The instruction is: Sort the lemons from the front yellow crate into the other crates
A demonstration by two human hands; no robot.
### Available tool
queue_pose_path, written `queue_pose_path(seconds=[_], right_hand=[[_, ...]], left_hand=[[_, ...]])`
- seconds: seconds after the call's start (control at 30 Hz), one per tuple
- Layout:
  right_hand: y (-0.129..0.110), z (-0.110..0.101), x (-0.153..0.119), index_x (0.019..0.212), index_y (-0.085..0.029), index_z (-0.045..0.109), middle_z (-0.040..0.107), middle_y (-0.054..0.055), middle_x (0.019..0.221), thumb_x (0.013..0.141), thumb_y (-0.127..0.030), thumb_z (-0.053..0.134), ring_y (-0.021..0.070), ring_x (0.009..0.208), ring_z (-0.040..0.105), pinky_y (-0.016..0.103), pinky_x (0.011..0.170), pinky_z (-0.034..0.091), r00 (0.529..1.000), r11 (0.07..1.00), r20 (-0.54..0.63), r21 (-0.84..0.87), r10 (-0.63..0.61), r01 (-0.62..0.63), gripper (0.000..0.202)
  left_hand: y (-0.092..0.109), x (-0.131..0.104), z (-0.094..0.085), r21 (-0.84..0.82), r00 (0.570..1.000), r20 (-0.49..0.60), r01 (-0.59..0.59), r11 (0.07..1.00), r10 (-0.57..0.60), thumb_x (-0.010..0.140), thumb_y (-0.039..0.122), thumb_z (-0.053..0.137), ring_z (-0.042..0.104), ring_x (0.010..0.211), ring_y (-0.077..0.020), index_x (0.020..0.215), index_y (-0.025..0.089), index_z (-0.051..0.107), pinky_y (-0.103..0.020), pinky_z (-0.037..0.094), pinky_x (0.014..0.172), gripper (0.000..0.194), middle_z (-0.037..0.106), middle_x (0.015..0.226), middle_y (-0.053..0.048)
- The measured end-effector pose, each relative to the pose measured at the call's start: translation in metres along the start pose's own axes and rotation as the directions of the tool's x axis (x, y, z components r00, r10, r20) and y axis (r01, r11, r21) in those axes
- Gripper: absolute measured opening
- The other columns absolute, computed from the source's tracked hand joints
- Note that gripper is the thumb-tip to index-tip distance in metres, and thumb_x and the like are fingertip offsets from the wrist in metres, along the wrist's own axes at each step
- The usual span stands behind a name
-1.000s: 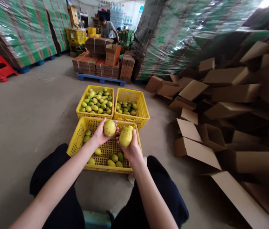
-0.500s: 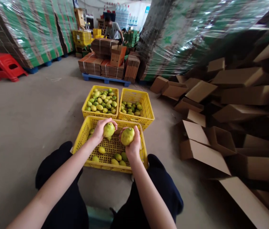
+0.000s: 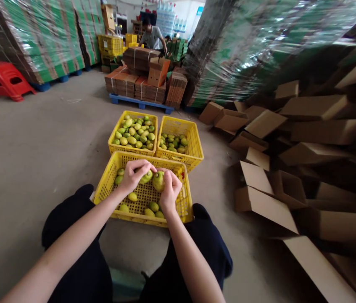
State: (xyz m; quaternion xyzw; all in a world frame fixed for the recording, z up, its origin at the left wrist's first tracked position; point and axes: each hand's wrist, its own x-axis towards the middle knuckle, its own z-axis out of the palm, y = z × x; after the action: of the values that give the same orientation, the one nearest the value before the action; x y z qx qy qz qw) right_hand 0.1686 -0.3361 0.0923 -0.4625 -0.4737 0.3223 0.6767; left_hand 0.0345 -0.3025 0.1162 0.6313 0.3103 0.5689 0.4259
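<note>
My left hand (image 3: 131, 176) is closed around a yellow-green lemon (image 3: 146, 177), with its fingers bent over the top. A second yellow-green lemon (image 3: 158, 182) sits in the grip of my right hand (image 3: 170, 191). Both hands are close together above the near yellow crate (image 3: 105, 185), fingertips almost meeting. Loose lemons lie on the perforated crate floor: one small lemon (image 3: 133, 196) near the middle, several along the near side and a few at the left wall. My fingers cover parts of both held fruits.
Beyond the near crate stand a yellow crate (image 3: 111, 141) heaped with green-yellow lemons and another yellow crate (image 3: 198, 145) partly filled. Open cardboard boxes (image 3: 269, 206) pile up on the right. Farther off are a blue pallet (image 3: 141, 104) of flattened cartons, a red stool (image 3: 4, 80) and a person (image 3: 152, 37).
My hands have drawn nearer each other, bringing the two lemons almost side by side. The fingers now curl over the fruits, and the lemon in my left hand is more covered.
</note>
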Motion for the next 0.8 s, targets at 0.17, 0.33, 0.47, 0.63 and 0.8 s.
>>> queue_pose_path(seconds=[0.17,0.33,0.47,0.63,0.8], right_hand=[[0.0,-0.001,-0.004,0.081,-0.019,0.076,0.073,0.002,0.077,0.094,-0.043,0.055,0.0196,0.074,0.066,0.033,0.072,0.048,0.994,0.992,0.009,-0.066,-0.107,0.107,0.034],[0.001,0.002,-0.006,0.082,-0.02,0.073,0.071,0.001,0.08,0.095,-0.048,0.05,0.0182,0.076,0.063,0.031,0.074,0.048,0.999,0.999,0.031,-0.028,-0.025,0.026,0.038],[0.004,0.003,0.004,0.09,-0.024,0.067,0.067,-0.002,0.082,0.084,-0.053,0.063,0.0184,0.08,0.064,0.03,0.075,0.051,0.947,0.919,0.083,0.228,0.31,-0.321,0.031],[0.008,0.001,0.013,0.097,-0.026,0.061,0.065,-0.005,0.085,0.059,-0.037,0.086,0.0171,0.081,0.065,0.028,0.073,0.055,0.845,0.768,0.179,0.354,0.504,-0.533,0.047],[0.012,0.009,0.013,0.091,-0.025,0.063,0.071,-0.002,0.087,0.066,-0.047,0.08,0.0197,0.086,0.068,0.031,0.076,0.057,0.799,0.701,0.136,0.412,0.585,-0.583,0.037]], left_hand=[[0.001,-0.006,0.004,-0.03,1.0,-0.009,-0.001,1.0,0.001,0.092,0.043,0.057,0.066,0.073,-0.0194,0.075,0.021,0.078,-0.032,0.049,0.073,0.035,0.074,0.075,-0.005],[-0.013,-0.009,0.012,-0.321,0.966,-0.078,0.21,0.924,-0.246,0.085,0.047,0.062,0.067,0.072,-0.019,0.074,0.018,0.076,-0.03,0.051,0.074,0.035,0.075,0.075,-0.005],[-0.018,-0.002,0.014,-0.674,0.78,-0.055,0.432,0.6,-0.624,0.083,0.048,0.061,0.069,0.071,-0.0193,0.075,0.016,0.072,-0.029,0.054,0.067,0.035,0.071,0.072,-0.005],[-0.014,0.006,0.014,-0.828,0.514,-0.016,0.474,0.3,-0.857,0.085,0.042,0.061,0.068,0.065,-0.0184,0.07,0.018,0.062,-0.028,0.056,0.063,0.029,0.064,0.06,-0.002],[-0.021,0.006,0.014,-0.834,0.463,-0.064,0.462,0.302,-0.884,0.085,0.039,0.059,0.067,0.065,-0.0181,0.071,0.02,0.059,-0.028,0.055,0.063,0.023,0.062,0.06,-0.001]])
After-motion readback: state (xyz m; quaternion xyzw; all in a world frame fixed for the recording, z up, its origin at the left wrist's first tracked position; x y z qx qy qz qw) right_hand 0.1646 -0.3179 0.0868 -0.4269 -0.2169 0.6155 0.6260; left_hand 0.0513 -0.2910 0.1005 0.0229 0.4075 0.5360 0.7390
